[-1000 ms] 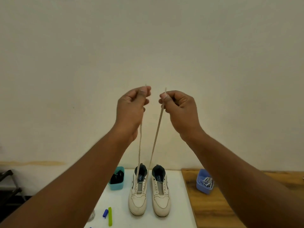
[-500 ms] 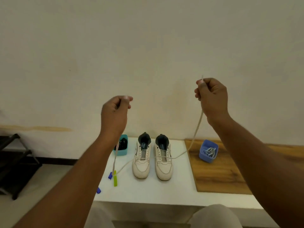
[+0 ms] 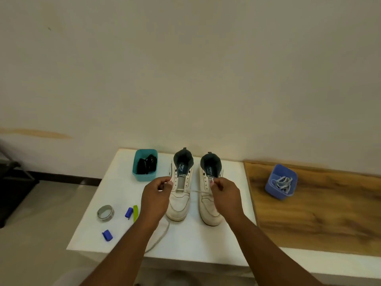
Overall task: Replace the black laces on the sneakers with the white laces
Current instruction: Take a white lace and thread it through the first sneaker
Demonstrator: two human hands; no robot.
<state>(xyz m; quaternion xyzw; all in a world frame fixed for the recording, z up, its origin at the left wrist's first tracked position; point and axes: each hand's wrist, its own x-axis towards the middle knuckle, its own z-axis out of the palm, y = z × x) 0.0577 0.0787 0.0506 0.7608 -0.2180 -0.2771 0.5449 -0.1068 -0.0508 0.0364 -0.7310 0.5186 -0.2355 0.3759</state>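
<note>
both hands hang low over the white surface, each with fingers curled in a pinch on one end of a white lace. the left hand sits just beside the outer edge of the left sneaker, thumb and forefinger closed on the lace end near the eyelets. the right hand lies over the right sneaker, pinching the other end in front of its tongue. between the two hands a short run of the lace crosses the gap between the shoes, and a bar of it lies across the lowest eyelets of the left sneaker. more of the lace trails out from beneath the left forearm, curving along the surface toward its near edge. the two sneakers stand side by side, toes pointing toward the person, their upper eyelets bare. beyond the left hand, close to the wall, a teal bin holds the black laces. well out to the right of the right hand, a blue bin stands on a wooden board and holds a bundle of white laces. to the left of the left hand lie a roll of tape, a blue clip touching or just beside a green strip, and nearer the person a second blue clip.
</note>
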